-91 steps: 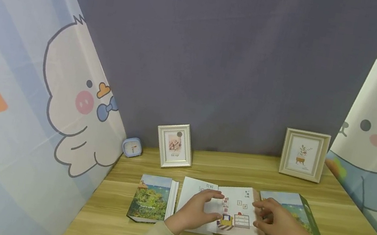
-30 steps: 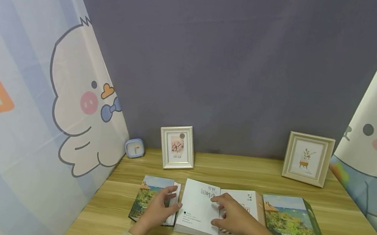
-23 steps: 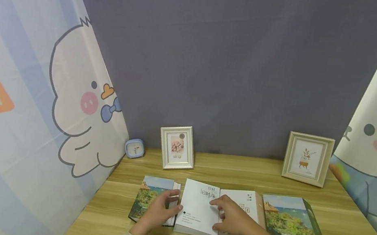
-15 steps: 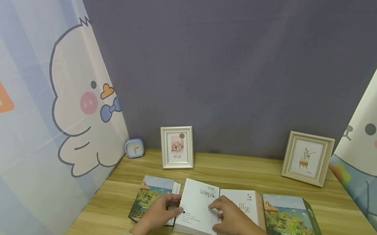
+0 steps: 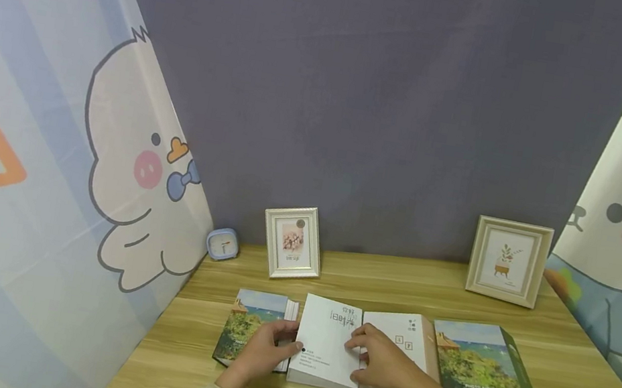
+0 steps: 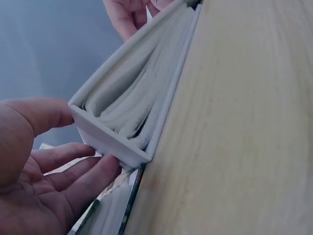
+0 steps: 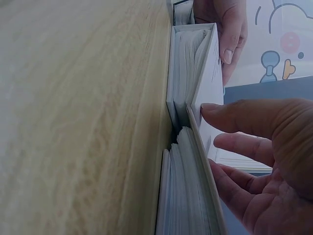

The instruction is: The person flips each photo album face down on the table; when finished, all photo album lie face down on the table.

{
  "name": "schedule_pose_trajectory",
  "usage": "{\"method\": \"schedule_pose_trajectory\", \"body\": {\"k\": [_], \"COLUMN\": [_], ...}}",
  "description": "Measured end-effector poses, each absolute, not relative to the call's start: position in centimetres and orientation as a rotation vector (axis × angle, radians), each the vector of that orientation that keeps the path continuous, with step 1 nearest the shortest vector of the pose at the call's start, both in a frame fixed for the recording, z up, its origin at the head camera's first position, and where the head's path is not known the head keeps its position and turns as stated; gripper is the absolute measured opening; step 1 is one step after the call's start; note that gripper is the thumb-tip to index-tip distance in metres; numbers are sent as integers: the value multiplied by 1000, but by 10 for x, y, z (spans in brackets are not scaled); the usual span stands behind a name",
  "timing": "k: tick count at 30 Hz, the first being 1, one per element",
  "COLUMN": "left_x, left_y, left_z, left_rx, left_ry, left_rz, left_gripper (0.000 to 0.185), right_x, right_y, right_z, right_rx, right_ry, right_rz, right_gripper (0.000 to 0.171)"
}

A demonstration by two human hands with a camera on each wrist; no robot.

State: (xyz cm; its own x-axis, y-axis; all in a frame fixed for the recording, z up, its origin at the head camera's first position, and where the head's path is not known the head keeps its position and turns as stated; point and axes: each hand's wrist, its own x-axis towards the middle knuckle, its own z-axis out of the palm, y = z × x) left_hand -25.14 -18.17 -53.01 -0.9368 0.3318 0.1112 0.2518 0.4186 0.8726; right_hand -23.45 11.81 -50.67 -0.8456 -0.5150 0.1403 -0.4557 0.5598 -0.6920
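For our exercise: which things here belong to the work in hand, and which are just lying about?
Likely in the work:
left hand, gripping the white album at its left edge
right hand, at that album's right edge
furniture-print album, alongside
left seaside album and right seaside album, ending the row

Just lying about:
blue clock
left picture frame
right picture frame

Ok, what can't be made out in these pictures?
Head view: lower print on the left white album, too small to read.
Head view: part of the right white album, behind the right hand's grip.
Head view: part of the leftmost album, behind the left hand's grip.
Head view: time on the clock, too small.
Left wrist view: right hand's grip, cut off by top edge.
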Motion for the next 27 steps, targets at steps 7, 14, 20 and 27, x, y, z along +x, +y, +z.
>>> {"method": "schedule_pose_trajectory", "body": {"k": [7, 14, 20, 27], "left_x": [-250, -246, -246, -246], "left_y": [-179, -179, -180, -181], "left_z": [-525, -521, -520, -515], "left_rx": [522, 530, 513, 526], "left_ry": [2484, 2416, 2431, 2428], "left_rz": [1684, 1781, 1795, 1868], "left_gripper": [47, 49, 47, 42], "right_x": [-234, -234, -236, -238], "right_y": [119, 118, 117, 115], "right_z": [-508, -508, -508, -509], "right_rx": [-832, -831, -846, -831], "right_ry": [2692, 2680, 2691, 2682], "right_rz": [-1170, -1190, -1196, -1199], "right_gripper": [50, 51, 50, 50]}}
